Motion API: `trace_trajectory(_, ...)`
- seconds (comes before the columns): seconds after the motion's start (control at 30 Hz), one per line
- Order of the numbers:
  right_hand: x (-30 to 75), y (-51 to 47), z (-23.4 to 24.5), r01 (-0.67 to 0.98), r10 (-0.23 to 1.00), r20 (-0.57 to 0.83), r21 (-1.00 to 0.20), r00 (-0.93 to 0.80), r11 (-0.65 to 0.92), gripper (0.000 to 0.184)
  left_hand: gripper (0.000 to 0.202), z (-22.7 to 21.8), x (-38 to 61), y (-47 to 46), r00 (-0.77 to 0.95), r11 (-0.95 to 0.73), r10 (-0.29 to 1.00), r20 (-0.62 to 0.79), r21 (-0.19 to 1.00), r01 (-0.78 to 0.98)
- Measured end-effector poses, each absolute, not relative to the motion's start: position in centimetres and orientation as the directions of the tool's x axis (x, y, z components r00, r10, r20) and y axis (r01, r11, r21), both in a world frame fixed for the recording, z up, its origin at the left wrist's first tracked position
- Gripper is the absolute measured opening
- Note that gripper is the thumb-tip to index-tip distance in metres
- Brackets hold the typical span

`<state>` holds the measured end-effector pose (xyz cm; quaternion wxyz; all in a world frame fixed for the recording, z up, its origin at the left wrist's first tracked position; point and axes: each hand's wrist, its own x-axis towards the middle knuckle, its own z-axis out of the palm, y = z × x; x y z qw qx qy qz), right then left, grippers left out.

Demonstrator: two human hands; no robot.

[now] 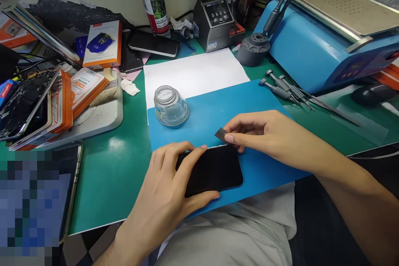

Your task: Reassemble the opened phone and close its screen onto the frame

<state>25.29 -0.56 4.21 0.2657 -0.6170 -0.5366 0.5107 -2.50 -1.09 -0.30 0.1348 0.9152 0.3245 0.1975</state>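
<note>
Two bare hands work on a black phone (213,170) that lies flat on a blue mat (264,104), close to the mat's near edge. The left hand (165,199) rests on the phone's left end: the fingers are spread apart, fingertips pressing down along the far edge, and the thumb lies along the near edge. The right hand (264,133) sits at the phone's far right corner. Its thumb and forefinger are pinched together on a small thin grey blade (221,134), which is tilted and touches the phone's far edge.

A glass jar (171,106) stands upright at the mat's far left corner, partly on a white sheet (193,72) that extends beyond the mat's far edge. Several screwdrivers (285,88) lie on the green table (109,174) just beyond the mat's far right corner, beside a blue machine (324,45). A grey soldering station (215,18) stands near the table's far edge, with a plastic bottle (154,2) to its left. Orange boxes (84,87) and cracked phone parts are stacked along the table's left edge.
</note>
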Motion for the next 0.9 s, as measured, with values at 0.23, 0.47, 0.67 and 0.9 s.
trace_trajectory(0.23,25.2,-2.1,3.6,0.285,0.965,-0.262,-0.926,-0.022,-0.245,0.035,0.062,-0.2,-2.5,-1.6,0.709,-0.775,0.631,0.315,0.298,0.557)
trace_trajectory(0.47,25.0,-3.3,2.8,0.199,0.976,-0.214,-0.955,0.045,-0.219,0.024,0.058,-0.1,-2.3,-1.8,0.699,-0.782,0.624,0.351,0.263,0.566)
trace_trajectory(0.67,24.4,-4.3,2.5,0.130,0.972,-0.207,-0.967,0.108,-0.221,0.026,0.055,0.1,-2.2,-1.9,0.706,-0.804,0.591,0.391,0.214,0.554)
trace_trajectory(0.9,24.4,-4.4,2.7,0.114,0.976,-0.190,-0.973,0.103,-0.201,0.022,0.060,0.0,-2.5,-1.9,0.716,-0.828,0.547,0.435,0.156,0.538)
